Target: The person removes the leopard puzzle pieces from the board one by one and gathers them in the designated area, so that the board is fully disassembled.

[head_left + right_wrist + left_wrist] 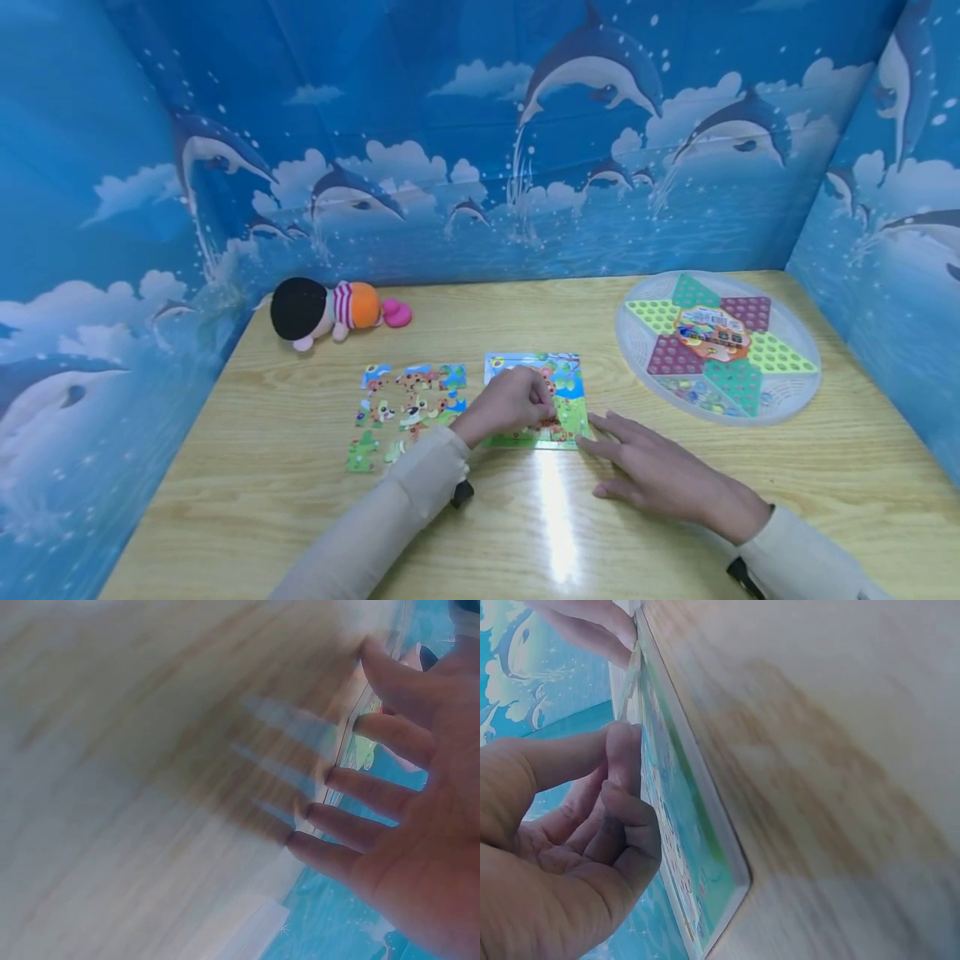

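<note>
My left hand [513, 400] is over the puzzle board [573, 392], its thumb and index finger pinching a puzzle piece at the board's right half. Up close in the left wrist view, the piece [631, 686] shows as a thin pale edge at the fingertips; the remaining fingers are curled in. My right hand [652, 467] lies on the table with fingers spread, index fingertip at the board's lower right corner. To the left of the board, loose puzzle pieces [363, 452] with green, blue and dog pictures lie in rough rows, partly hidden behind my left forearm.
A round Chinese checkers board [780, 354] with marbles under its cover sits at the back right. Toward the back left lies a doll [365, 305] with black hair and an orange bottom. Dolphin-print sheets [480, 125] wall the wooden table [247, 467] on three sides.
</note>
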